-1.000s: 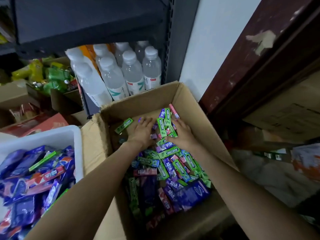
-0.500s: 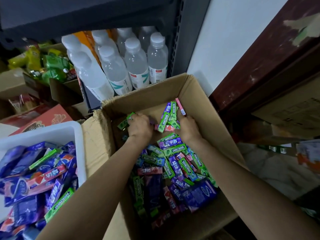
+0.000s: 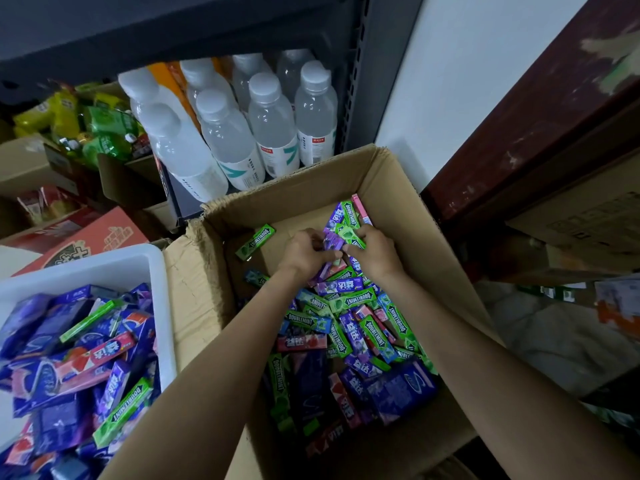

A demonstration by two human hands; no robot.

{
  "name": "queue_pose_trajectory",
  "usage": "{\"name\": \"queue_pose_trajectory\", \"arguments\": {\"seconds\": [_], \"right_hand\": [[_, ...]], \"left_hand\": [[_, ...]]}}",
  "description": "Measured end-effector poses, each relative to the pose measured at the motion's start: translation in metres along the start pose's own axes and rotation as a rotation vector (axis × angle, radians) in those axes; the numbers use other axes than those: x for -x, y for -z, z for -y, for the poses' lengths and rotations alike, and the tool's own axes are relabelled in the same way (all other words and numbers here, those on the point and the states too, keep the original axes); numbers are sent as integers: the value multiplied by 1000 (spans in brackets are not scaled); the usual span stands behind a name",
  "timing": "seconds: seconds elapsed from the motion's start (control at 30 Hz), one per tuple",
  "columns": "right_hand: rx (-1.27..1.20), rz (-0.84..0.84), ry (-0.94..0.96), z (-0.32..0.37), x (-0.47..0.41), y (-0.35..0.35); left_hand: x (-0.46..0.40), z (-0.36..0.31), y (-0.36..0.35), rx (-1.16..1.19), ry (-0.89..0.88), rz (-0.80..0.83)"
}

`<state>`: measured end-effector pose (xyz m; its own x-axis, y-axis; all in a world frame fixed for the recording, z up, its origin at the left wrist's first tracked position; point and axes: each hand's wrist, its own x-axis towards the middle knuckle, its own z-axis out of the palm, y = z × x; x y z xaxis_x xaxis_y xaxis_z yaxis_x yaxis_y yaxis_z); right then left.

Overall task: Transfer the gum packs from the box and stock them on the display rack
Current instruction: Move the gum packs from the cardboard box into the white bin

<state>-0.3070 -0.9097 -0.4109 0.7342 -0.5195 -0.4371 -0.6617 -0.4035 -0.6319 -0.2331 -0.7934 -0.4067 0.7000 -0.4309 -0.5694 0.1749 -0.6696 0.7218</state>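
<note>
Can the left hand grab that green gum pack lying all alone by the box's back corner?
Probably yes. The lone green Doublemint pack lies uncovered just beside the left hand, but that hand already holds purple gum packs.

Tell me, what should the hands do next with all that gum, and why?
Probably lift the bunch straight up out of the cardboard box. Both the left hand and the right hand already have their fingers curled round a small bundle of gum packs held between them, above the loose pile, so the gathering looks finished.
</note>
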Motion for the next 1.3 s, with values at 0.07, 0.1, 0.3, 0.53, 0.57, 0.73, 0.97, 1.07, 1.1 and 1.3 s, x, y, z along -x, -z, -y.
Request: {"name": "queue_pose_trajectory", "arguments": {"seconds": [0.07, 0.1, 0.3, 0.53, 0.57, 0.73, 0.97, 1.07, 1.1, 1.3], "right_hand": [[-65, 13, -19, 0, -3, -2], [-120, 14, -31, 1, -4, -2], [-396, -1, -36, 2, 4, 6], [-558, 39, 85, 25, 39, 32], [-566, 48, 112, 32, 48, 35], [-549, 93, 227, 75, 92, 36], [-559, 184, 321, 153, 148, -29], [-533, 209, 329, 185, 161, -79], [-501, 198, 342, 194, 162, -97], [-500, 101, 238, 230, 151, -190]], "left_hand": [[0, 1, -1, 181, 50, 20], [0, 1, -2, 278, 80, 27], [7, -4, -3, 499, 107, 30], [56, -31, 12, 525, -53, -54], [67, -33, 17, 536, -81, -71], [124, -30, 50, 545, -195, -191], [181, 28, 136, 489, -271, -338], [190, 70, 185, 419, -241, -334], [190, 82, 201, 374, -236, -328], [166, 127, 266, -63, -203, -308]]}}
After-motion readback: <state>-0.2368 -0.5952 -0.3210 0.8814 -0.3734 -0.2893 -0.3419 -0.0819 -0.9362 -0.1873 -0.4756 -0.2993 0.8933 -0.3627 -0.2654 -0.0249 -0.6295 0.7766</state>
